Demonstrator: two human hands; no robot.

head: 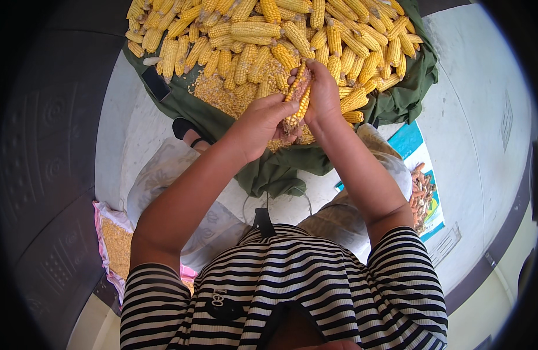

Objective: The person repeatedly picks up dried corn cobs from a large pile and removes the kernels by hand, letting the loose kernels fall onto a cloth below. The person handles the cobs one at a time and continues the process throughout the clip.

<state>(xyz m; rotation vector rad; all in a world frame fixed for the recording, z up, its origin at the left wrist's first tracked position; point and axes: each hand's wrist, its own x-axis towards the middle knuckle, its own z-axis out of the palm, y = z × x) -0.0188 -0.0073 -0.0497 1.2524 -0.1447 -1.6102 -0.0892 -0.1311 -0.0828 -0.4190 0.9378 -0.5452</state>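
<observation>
A partly shelled corn cob [300,94] is gripped between both hands, its bare pinkish core showing in a long strip between rows of yellow kernels. My left hand [269,116] holds the lower end, thumb lying across the kernels. Around the upper end and the right side closes my right hand [323,94]. Beneath the hands lie loose kernels [221,94]. Beyond them spreads a large heap of whole corn ears [256,29], all on a dark green cloth [199,111]. Some of the fingers are hidden behind the cob.
A dark phone-like slab [155,84] rests on the cloth's left edge. Right of my leg, stripped cobs [421,197] lie on a blue-and-white printed sheet [411,142]. A pink-edged sack [116,240] of kernels sits at lower left, beside a dark panelled surface [50,153].
</observation>
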